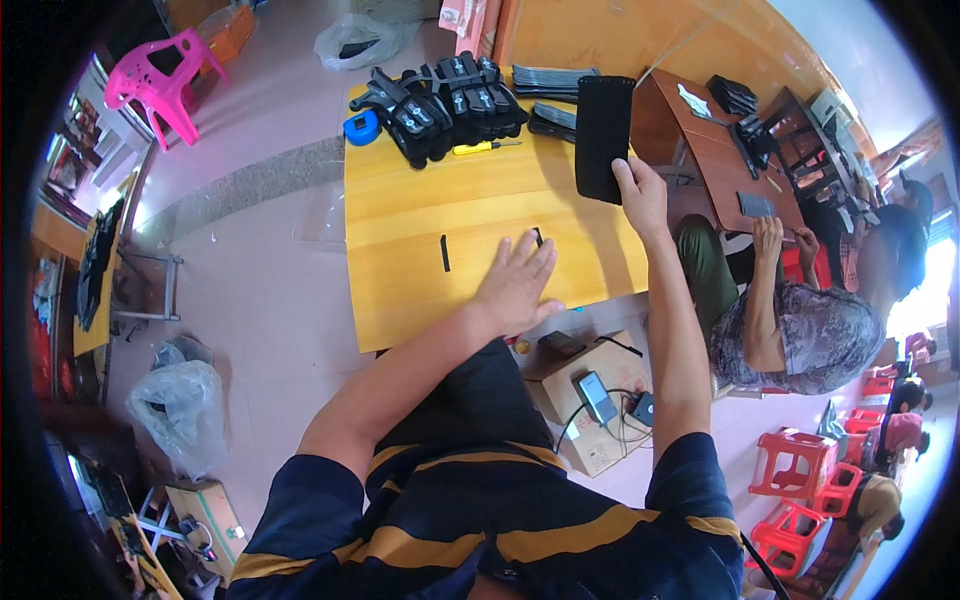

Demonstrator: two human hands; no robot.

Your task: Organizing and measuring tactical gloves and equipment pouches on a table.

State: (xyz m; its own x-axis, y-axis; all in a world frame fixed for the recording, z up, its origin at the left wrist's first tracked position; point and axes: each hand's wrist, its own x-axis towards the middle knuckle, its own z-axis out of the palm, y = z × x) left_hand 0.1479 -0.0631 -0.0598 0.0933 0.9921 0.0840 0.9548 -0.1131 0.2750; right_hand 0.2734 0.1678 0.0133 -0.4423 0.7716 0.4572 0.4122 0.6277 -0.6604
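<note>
While the right hand grips: the black piece (604, 135) is pinched at its lower right corner by the right hand (642, 198), thumb in front, the other fingers hidden behind; it stands raised before the tabletop's far right corner.
Left hand: holding nothing that shows, the left hand (510, 285) lies palm down with fingers spread, by the near edge of the tabletop (400, 305).
Right strip: partly covered by the left fingertips, the right strip (538, 236) may be pressed or merely hovered over; I cannot tell.
Left strip: it (445, 253) lies uncovered, nearer the left edge than the right (roughly pointing at the near edge).
Far edge: the bundles (405, 115) sit toward the far left corner, the grey stack (555, 82) to their right.
Tools: the tape measure (362, 127) is at the left edge; the screwdriver (472, 150) lies just before the bundles.
Good handling: a grip nearer the piece's middle would probably sag less, and flat, light fingers should steady a strip without skewing it.
</note>
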